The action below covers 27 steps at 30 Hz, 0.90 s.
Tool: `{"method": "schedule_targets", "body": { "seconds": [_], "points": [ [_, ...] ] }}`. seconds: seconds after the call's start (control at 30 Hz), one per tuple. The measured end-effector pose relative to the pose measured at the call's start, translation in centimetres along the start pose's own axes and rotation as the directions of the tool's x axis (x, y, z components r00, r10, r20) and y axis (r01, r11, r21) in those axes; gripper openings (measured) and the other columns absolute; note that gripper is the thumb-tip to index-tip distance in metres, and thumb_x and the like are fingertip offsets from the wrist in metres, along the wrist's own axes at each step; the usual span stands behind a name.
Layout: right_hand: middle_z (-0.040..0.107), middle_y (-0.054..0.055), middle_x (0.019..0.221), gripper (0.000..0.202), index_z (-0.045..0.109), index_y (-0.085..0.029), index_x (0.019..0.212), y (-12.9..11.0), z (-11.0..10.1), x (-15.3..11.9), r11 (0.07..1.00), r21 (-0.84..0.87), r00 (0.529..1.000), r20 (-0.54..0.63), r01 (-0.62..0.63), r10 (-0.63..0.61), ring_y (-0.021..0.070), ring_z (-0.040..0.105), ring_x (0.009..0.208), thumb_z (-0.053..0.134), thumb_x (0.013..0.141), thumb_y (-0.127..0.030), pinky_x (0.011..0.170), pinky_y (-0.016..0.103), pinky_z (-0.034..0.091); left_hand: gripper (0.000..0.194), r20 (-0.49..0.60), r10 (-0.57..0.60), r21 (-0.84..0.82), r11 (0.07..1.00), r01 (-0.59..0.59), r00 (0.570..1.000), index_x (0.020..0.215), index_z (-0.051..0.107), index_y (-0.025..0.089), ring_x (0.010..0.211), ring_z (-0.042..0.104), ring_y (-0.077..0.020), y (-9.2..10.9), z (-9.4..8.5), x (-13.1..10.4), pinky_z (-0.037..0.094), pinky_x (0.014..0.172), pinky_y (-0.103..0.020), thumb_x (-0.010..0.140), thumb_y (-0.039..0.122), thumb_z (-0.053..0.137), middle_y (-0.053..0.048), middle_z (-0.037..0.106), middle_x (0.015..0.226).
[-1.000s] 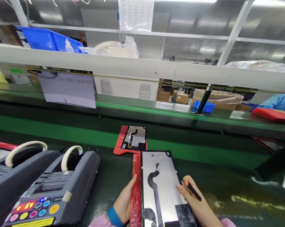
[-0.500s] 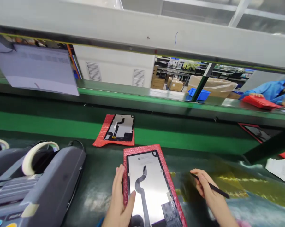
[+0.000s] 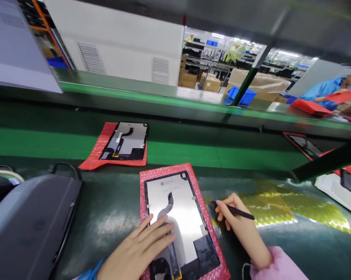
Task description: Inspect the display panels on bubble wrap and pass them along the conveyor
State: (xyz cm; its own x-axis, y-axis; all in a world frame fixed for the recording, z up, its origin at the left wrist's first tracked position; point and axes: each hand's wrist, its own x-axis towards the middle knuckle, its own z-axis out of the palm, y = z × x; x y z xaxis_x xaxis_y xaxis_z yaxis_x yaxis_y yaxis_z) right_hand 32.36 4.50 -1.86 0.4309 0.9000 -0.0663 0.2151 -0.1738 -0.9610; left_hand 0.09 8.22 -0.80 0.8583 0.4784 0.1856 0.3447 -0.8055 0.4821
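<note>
A tablet screen panel [image 3: 189,217], its silvery back facing up, lies on a pink bubble-wrap sheet [image 3: 189,171] in front of me. A dark curved flex cable [image 3: 165,212] runs down its back. My left hand [image 3: 143,245] rests on the panel with fingers spread, over part of the cable. To the right of the panel, my right hand [image 3: 235,214] pinches a slim black tool [image 3: 241,212], like a pen or tweezers. The tool's tip is by my fingertips, close to yellow film strips [image 3: 268,208] on the bench.
Another panel [image 3: 131,142] lies on red wrap behind. Grey machines [image 3: 32,225] with tape rolls stand at left. A dark post [image 3: 323,163] slants across the right. Beyond the ledge, a person in a blue sleeve [image 3: 321,91] handles red packets [image 3: 312,107].
My left hand has moved from the panel's left edge onto its back, fingers spread over the cable. My right hand with the black tool has come closer to the panel. The view has shifted.
</note>
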Motion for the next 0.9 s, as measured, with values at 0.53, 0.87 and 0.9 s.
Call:
{"method": "schedule_targets", "body": {
  "seconds": [0.53,0.87,0.9],
  "points": [
    [0.07,0.0,0.06,0.043,0.053,-0.023,0.073,-0.47,-0.3,-0.35,0.997,-0.071,0.999,-0.034,-0.002,-0.001,0.0063,0.045,0.035,0.067,0.083,-0.062,0.035,0.018,0.036,0.083,0.024,0.016,-0.076,0.997,-0.014,1.0,0.157,0.024,0.031,0.149,0.033,-0.0292,-0.41,0.49,-0.1,0.026,0.122,-0.056,0.089,0.048,0.069,-0.004,0.043,0.159],
    [0.069,-0.001,0.06,0.03,0.061,-0.022,0.077,-0.46,-0.72,-0.6,0.983,-0.178,0.999,0.02,-0.04,0.044,0.0081,0.044,0.036,0.069,0.084,-0.051,0.033,0.019,0.031,0.085,0.067,0.031,-0.061,0.998,-0.027,0.997,0.157,0.022,0.03,0.15,0.032,-0.028,-0.19,-0.26,0.37,0.024,0.123,-0.055,0.089,0.045,0.071,-0.005,0.043,0.159],
    [0.07,-0.001,0.06,0.031,0.061,-0.022,0.076,-0.47,-0.64,-0.55,0.985,-0.17,0.999,0.008,-0.037,0.039,0.0079,0.043,0.035,0.069,0.083,-0.052,0.032,0.02,0.029,0.084,0.065,0.032,-0.063,0.998,-0.028,0.997,0.157,0.022,0.03,0.15,0.031,-0.0281,-0.19,-0.25,0.36,0.023,0.123,-0.055,0.089,0.046,0.07,-0.005,0.043,0.159]
  ]
}}
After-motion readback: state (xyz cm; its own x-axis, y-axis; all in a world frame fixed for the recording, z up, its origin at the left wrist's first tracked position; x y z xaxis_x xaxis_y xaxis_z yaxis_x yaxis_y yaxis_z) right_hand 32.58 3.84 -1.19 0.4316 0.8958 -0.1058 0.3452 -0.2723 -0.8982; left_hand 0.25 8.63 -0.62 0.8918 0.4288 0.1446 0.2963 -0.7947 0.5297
